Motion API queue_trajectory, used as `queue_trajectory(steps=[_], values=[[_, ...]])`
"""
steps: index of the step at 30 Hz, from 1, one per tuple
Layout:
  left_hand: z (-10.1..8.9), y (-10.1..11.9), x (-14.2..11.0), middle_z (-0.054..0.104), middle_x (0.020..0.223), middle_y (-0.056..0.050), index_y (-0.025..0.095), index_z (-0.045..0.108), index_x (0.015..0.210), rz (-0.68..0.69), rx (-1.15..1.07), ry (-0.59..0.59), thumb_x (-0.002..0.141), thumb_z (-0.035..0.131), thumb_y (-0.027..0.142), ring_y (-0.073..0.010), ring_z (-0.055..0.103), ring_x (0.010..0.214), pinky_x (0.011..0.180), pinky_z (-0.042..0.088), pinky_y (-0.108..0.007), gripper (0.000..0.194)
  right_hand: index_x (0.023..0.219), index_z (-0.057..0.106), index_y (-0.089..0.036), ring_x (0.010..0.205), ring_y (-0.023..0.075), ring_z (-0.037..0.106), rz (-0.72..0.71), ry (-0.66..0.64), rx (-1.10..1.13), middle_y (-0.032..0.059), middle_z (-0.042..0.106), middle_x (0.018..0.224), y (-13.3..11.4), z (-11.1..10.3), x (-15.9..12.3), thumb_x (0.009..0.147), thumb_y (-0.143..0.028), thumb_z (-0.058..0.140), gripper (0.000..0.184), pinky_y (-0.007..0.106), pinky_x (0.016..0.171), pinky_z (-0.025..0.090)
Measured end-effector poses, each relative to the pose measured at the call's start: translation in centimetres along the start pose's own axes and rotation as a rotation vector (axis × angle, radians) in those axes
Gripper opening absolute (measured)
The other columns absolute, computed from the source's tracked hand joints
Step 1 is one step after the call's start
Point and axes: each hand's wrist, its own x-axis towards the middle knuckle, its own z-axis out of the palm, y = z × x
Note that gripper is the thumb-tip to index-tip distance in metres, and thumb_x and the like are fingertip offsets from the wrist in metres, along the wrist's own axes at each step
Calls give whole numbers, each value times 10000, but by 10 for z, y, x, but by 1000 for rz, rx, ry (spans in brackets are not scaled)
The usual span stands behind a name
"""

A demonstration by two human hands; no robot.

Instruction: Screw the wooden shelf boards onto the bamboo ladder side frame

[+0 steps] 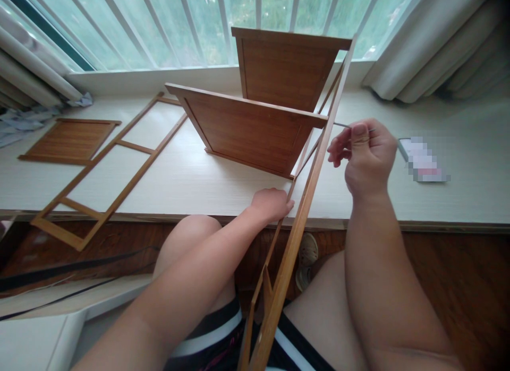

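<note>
While our left hand [271, 203] grips the upright wooden frame [314, 171] at centre, our right hand [368, 150] pinches a thin metal rod [341, 125] at its right side, near panel [247, 126] and far panel [289, 68] meeting its left!

Both arms are bare as far as they show, the left arm [191, 275] at lower left, the right arm [374, 254] at lower right, and both hands are ungloved. At bottom centre are dark shorts [223, 343], with a broad white stripe [205, 339] around each leg and pink markings [219, 356], too blurred to read. The knees are bare. Right of bottom centre is a pale shoe [307, 251], its details blurred.
</note>
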Motion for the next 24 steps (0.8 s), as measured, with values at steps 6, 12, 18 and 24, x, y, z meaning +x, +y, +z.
queue_trajectory(steps=[6, 12, 18, 24], values=[[2, -1, 1, 716, 1019, -131, 193, 723, 1020, -11, -10, 7, 895, 342, 565, -292, 666, 954, 800, 529, -377, 547, 817, 592, -309, 591, 177, 627, 1, 3, -11, 1, 648, 702, -4, 2, -3, 879, -522, 599, 222, 287, 380, 374], [4, 0, 2, 713, 1036, -135, 194, 725, 1038, -14, 8, 2, 905, 328, 568, -289, 665, 954, 792, 529, -368, 562, 759, 592, -293, 551, 169, 613, -23, 23, -33, 4, 645, 680, -2, 4, -2, 874, -555, 585, 287, 291, 376, 367], [5, 0, 3, 713, 1028, -141, 181, 722, 1041, -3, 26, 9, 909, 328, 553, -287, 665, 953, 793, 527, -367, 558, 696, 571, -281, 514, 176, 600, 40, -32, 26, 4, 612, 592, 1, 3, 0, 852, -604, 583, 359, 307, 371, 372], [8, -1, 6, 707, 1030, -137, 182, 708, 1054, 3, 29, 14, 914, 331, 559, -268, 665, 949, 802, 520, -345, 551, 587, 513, -272, 380, 157, 512, 41, -27, 45, -21, 481, 441, 0, 5, 1, 838, -586, 609, 413, 318, 342, 320]])
